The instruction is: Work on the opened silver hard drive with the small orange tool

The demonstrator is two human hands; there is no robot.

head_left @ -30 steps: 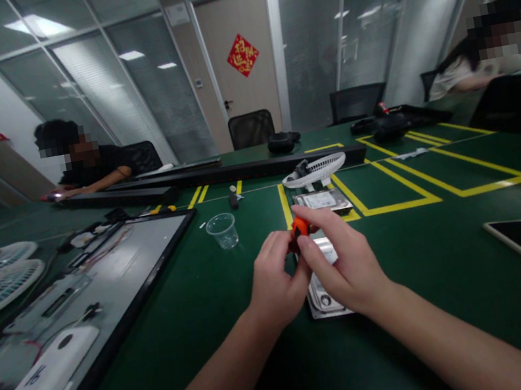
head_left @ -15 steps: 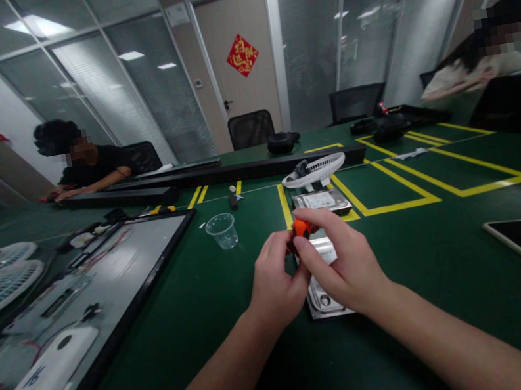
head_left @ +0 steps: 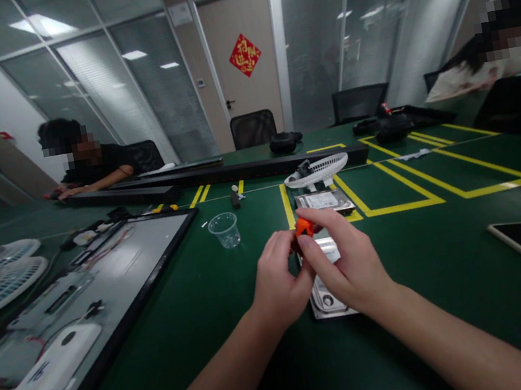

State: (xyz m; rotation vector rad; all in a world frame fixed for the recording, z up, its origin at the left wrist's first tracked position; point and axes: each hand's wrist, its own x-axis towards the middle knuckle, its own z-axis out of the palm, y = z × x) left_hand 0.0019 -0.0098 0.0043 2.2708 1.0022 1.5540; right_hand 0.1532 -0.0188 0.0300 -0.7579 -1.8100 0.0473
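The orange piece [head_left: 303, 226] has turned, clasped by left hand [head_left: 279, 279] and right hand [head_left: 347, 261], hard drive's [head_left: 327, 302] near edge below.

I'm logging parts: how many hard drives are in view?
2. The nearer hard drive is partly hidden by the left hand and right hand; the farther hard drive lies beyond it. Others could be hidden.
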